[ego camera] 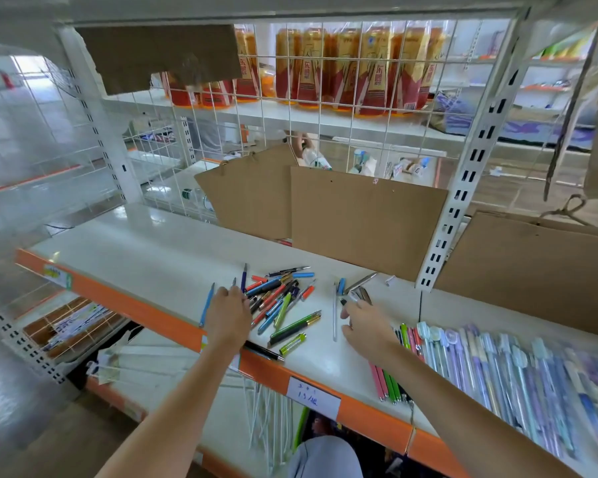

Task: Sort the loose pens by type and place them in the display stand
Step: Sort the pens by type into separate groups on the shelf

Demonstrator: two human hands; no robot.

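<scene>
A heap of loose coloured pens [279, 298] lies on the white shelf [145, 257]. My left hand [228, 315] rests at the heap's left edge, fingers curled over a thin dark pen there. A blue pen [207, 304] lies alone further left. My right hand [365, 327] reaches over a small group of silver and dark pens [358, 290], fingertips on them; whether it grips one I cannot tell. A clear pen [335, 315] lies between my hands. Sorted pens in pink, green and pastel [470, 363] lie in rows at the right.
Brown cardboard sheets [363, 215] lean against the wire grid behind the shelf. The orange shelf edge [145, 308] carries a handwritten price tag [313, 396]. A black pen [263, 351] lies on that edge. Lower shelves hold a wire basket [69, 326].
</scene>
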